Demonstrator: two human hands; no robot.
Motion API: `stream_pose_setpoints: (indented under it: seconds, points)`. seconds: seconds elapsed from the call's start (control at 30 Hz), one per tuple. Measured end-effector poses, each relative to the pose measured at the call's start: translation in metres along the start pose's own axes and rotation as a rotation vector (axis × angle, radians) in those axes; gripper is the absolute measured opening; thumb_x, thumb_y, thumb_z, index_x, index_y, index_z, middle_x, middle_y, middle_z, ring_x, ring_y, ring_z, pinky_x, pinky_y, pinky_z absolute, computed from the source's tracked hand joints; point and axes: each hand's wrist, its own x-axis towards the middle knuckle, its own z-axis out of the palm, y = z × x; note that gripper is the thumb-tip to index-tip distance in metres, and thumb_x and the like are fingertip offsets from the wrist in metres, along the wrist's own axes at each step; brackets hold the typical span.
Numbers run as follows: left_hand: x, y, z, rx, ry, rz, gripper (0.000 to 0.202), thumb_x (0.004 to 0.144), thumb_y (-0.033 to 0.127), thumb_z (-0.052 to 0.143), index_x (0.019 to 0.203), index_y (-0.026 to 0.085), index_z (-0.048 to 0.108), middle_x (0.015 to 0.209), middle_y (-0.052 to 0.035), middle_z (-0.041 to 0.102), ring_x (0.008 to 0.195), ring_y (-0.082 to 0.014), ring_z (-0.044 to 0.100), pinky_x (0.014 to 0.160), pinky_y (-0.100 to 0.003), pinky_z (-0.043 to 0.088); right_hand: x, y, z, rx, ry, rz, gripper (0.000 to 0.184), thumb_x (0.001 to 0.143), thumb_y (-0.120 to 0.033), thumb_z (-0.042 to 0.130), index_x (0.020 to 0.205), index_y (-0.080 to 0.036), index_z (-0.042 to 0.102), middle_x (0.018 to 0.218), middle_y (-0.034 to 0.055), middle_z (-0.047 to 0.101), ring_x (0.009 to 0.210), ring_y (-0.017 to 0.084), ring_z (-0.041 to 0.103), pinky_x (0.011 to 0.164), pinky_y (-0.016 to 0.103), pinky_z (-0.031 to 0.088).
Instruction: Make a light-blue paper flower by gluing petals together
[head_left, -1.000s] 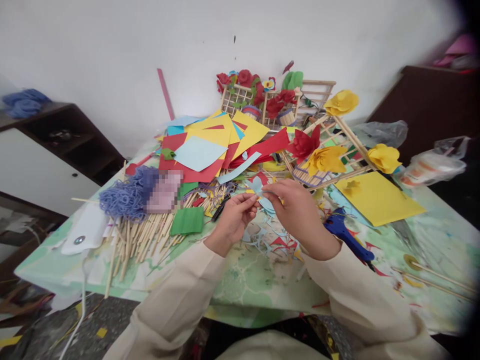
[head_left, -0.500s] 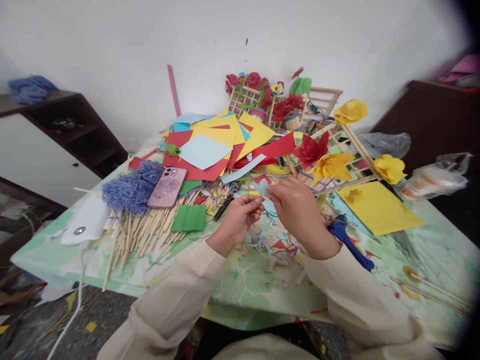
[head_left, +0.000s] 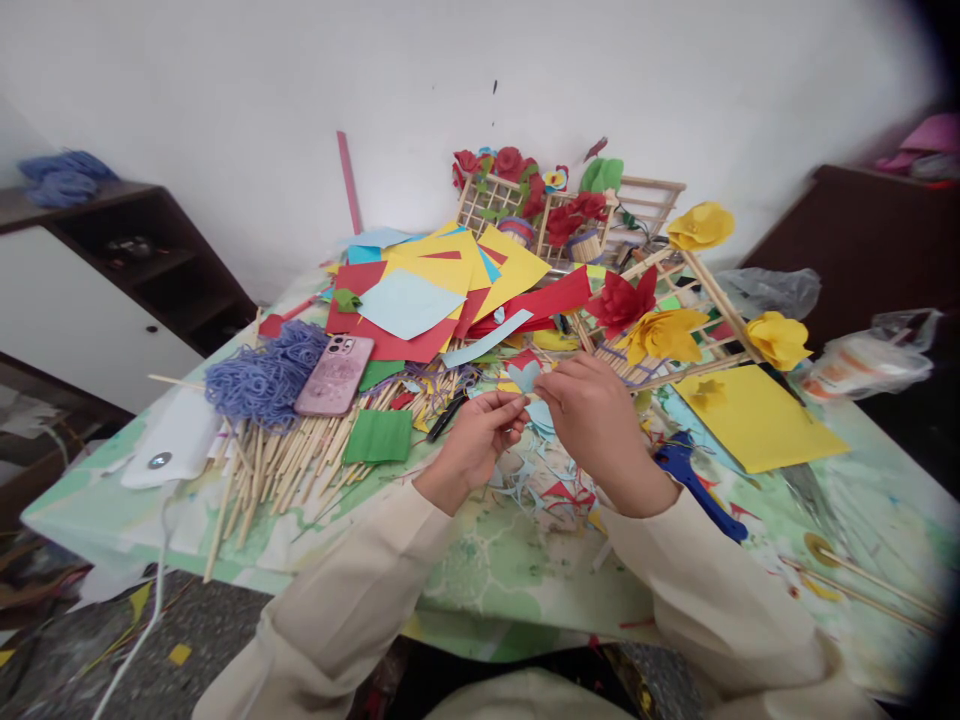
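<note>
Over the middle of the table my two hands meet at a small light blue paper piece with petal-like points (head_left: 523, 374). My left hand (head_left: 484, 435) pinches its lower end between thumb and fingertips. My right hand (head_left: 596, 420) is closed at the piece's right side, knuckles up, and its fingertips are partly hidden. Something small and pale shows between the two sets of fingertips, too small to name. Beneath the hands lie light blue paper scraps (head_left: 525, 485) and a few red offcuts (head_left: 566, 492).
A blue glue gun (head_left: 701, 485) lies right of my right hand. To the left are thin sticks (head_left: 300, 465), purple yarn (head_left: 262, 380), a phone (head_left: 334, 374) and green folded paper (head_left: 378, 436). Coloured sheets (head_left: 412, 300) and a stick lattice with paper flowers (head_left: 705, 345) stand behind.
Both hands stay in nearly the same place. The fingertips and the light blue paper piece have shifted very slightly; nothing is let go.
</note>
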Motion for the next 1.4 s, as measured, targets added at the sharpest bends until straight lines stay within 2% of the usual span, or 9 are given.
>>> stream_pose_setpoints:
  seconds: [0.33,0.47,0.57,0.73,0.97,1.07,1.13,1.23,1.4]
  points:
    - [-0.002,0.001,0.002,0.016,-0.011,-0.011,0.024,0.065,0.023,0.079,0.077,0.01,0.062,0.062,0.002,0.057,0.048,-0.0011,0.048,0.046,-0.012,0.039,-0.001,-0.001,0.001,0.021,0.008,0.023,0.019,0.086,-0.016,0.049,0.08,-0.018,0.067,0.072,0.0057,0.062,0.079,0.022,0.05,0.072,0.034,0.036]
    - [-0.001,0.0,0.0,0.021,-0.022,0.024,0.025,0.065,0.024,0.079,0.077,0.011,0.062,0.063,0.0018,0.058,0.05,-0.0017,0.048,0.047,-0.013,0.039,-0.002,0.0,-0.002,0.072,0.092,0.033,0.017,0.085,-0.017,0.053,0.094,-0.018,0.066,0.09,0.009,0.066,0.09,0.025,0.052,0.079,0.037,0.039]
    - [-0.001,0.0,0.0,0.041,-0.017,0.089,0.026,0.064,0.027,0.079,0.078,0.013,0.062,0.064,0.0013,0.06,0.053,-0.0034,0.051,0.05,-0.014,0.041,-0.007,0.0,-0.007,0.112,0.264,0.08,0.023,0.084,-0.02,0.056,0.106,-0.02,0.064,0.103,0.011,0.064,0.097,0.026,0.051,0.085,0.041,0.04]
    - [-0.002,0.001,0.006,0.075,-0.012,0.265,0.024,0.065,0.029,0.079,0.075,0.015,0.063,0.065,0.0023,0.06,0.06,-0.0057,0.053,0.059,-0.018,0.044,-0.025,-0.009,-0.006,0.317,0.534,0.263,0.009,0.084,-0.022,0.058,0.087,-0.021,0.066,0.087,0.0072,0.063,0.089,0.023,0.055,0.083,0.039,0.043]
    - [-0.002,-0.007,0.001,0.221,0.003,0.529,0.018,0.061,0.029,0.08,0.066,0.019,0.066,0.068,0.0024,0.065,0.069,-0.01,0.057,0.074,-0.024,0.047,-0.039,-0.025,0.018,0.771,0.434,0.4,0.01,0.083,-0.024,0.06,0.077,-0.02,0.067,0.085,0.0048,0.066,0.084,0.019,0.061,0.076,0.034,0.048]
    - [-0.001,-0.01,-0.002,0.322,0.059,0.589,0.015,0.061,0.027,0.08,0.07,0.02,0.069,0.075,0.0005,0.068,0.076,-0.0139,0.059,0.079,-0.028,0.048,-0.041,-0.023,0.021,0.879,0.47,0.466,0.009,0.082,-0.025,0.061,0.076,-0.02,0.066,0.084,0.0044,0.067,0.082,0.018,0.062,0.076,0.035,0.049]
    - [0.0,-0.011,-0.003,0.313,0.07,0.581,0.017,0.06,0.026,0.08,0.073,0.021,0.07,0.077,0.0007,0.068,0.078,-0.0145,0.06,0.08,-0.029,0.048,-0.043,-0.017,0.018,0.842,0.535,0.505,0.008,0.083,-0.026,0.06,0.08,-0.021,0.066,0.085,0.0049,0.066,0.084,0.019,0.062,0.079,0.036,0.049]
    - [0.0,-0.013,-0.003,0.242,0.005,0.529,0.016,0.063,0.028,0.079,0.075,0.022,0.07,0.074,0.0017,0.067,0.075,-0.0129,0.058,0.079,-0.027,0.048,-0.045,-0.008,0.008,0.67,0.611,0.46,0.012,0.084,-0.025,0.058,0.09,-0.022,0.067,0.092,0.0068,0.064,0.091,0.021,0.06,0.084,0.04,0.047]
    - [0.001,-0.015,-0.002,0.274,-0.004,0.464,0.018,0.062,0.032,0.079,0.067,0.02,0.067,0.066,0.0019,0.064,0.068,-0.0112,0.055,0.075,-0.026,0.047,-0.048,-0.003,-0.001,0.446,0.592,0.172,0.02,0.082,-0.022,0.058,0.1,-0.025,0.065,0.093,0.007,0.06,0.088,0.022,0.058,0.079,0.041,0.048]
